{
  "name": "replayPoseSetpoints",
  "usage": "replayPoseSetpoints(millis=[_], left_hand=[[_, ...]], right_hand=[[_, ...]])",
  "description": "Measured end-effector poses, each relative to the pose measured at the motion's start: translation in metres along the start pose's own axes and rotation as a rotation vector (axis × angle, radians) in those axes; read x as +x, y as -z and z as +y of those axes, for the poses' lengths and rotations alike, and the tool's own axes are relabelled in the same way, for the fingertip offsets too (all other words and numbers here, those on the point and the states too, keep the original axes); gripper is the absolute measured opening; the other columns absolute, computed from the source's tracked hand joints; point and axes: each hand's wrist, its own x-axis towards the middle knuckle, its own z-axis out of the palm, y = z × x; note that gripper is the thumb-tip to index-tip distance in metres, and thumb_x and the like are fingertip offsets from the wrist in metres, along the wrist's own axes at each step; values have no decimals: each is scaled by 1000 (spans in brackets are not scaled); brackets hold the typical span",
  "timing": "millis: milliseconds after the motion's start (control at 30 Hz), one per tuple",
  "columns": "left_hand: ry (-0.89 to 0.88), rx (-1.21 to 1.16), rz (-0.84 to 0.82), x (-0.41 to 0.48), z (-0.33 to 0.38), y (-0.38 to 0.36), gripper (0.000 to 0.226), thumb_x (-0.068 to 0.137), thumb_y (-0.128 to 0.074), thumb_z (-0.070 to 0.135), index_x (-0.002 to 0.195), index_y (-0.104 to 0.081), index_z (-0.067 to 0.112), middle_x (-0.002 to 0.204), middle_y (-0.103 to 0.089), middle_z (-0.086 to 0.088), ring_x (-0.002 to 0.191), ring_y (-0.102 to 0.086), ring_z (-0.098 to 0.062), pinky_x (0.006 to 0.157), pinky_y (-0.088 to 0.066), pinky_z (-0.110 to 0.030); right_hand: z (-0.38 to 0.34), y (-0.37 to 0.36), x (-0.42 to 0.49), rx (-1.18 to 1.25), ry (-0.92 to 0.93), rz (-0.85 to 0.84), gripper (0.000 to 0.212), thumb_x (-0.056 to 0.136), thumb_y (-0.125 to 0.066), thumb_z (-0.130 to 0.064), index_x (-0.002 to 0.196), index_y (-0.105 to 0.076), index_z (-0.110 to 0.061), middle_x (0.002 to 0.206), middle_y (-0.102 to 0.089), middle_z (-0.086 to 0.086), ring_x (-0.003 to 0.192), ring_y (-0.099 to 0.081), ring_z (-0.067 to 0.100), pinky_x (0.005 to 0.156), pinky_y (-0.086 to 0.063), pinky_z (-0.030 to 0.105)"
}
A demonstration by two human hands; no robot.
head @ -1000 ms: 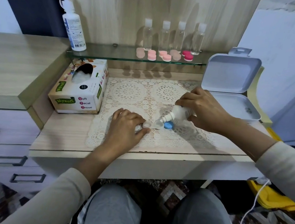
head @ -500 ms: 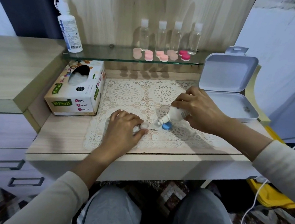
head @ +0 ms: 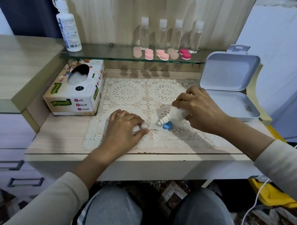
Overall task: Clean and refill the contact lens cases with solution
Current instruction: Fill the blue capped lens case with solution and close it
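- In the middle of the frame we see the right hand (head: 198, 109) curled round a small white bottle (head: 176, 115), tipped so its nose points down and left.
- The nose is just over the clear lens case (head: 153, 127), which lies on the lace mat (head: 127, 94).
- A blue cap (head: 168, 125) sits right beside the nose.
- The left hand (head: 123, 128) rests low on the mat, fingers bent, pinching the case's left end.
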Motion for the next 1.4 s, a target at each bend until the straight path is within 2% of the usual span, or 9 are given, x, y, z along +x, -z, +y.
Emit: replayPoseSetpoints(millis=[633,833,933,1033,1100,1200,1300,1400], left_hand=[[-2,-2,-6,0,-1,0,32,78,-59,44,88,-72,17,90,-71,5,87,-58,-20,89,-35,-41],[-4,3,-15,1,-1,0,33,78,-57,45,89,-72,17,91,-71,5,88,-58,-19,89,-37,-42],[-6,3,-7,1,-1,-1,30,78,-61,43,89,-72,17,90,-71,5,87,-57,-19,88,-37,-42],[1,1,-7,1,-2,-2,33,77,-58,45,87,-72,17,88,-71,6,84,-57,-19,87,-38,-41],[2,2,-15,1,-2,-2,34,77,-58,45,87,-72,16,89,-71,4,85,-58,-20,94,-37,-44],[6,23,-16,0,-1,-2,29,81,-65,39,92,-71,13,95,-71,0,93,-58,-22,107,-24,-45],[17,34,-34,0,-1,-1,30,82,-66,37,97,-70,12,100,-69,-1,99,-57,-22,111,-15,-41],[20,38,-43,1,0,0,30,82,-66,37,96,-70,11,100,-69,-2,99,-57,-23,111,-14,-41]], right_hand=[[-5,10,2,9,-65,-117,51,47,-77,8,96,-70,-5,86,-68,9,75,-51,34,67,-42,39],[-7,14,1,7,-109,-194,49,62,-72,3,110,-66,-6,102,-67,9,89,-47,32,78,-39,45],[-7,16,-1,2,-140,-262,51,74,-68,-7,124,-57,-11,118,-60,6,101,-42,29,87,-32,38],[-7,17,-3,1,-202,-356,54,81,-64,-18,132,-48,-17,127,-53,2,109,-39,24,87,-29,32],[-7,16,-6,39,-263,-374,56,80,-65,-21,133,-47,-17,128,-52,2,111,-39,23,88,-30,31],[-7,15,-10,167,-370,-334,58,76,-69,-19,130,-50,-13,121,-55,6,109,-42,25,88,-32,32],[-9,15,-12,340,-476,-256,52,73,-74,-16,121,-56,-11,111,-59,7,97,-47,22,79,-34,28],[-14,17,-15,516,-586,-166,52,71,-78,-17,117,-56,-10,106,-59,5,87,-46,16,73,-35,26]])
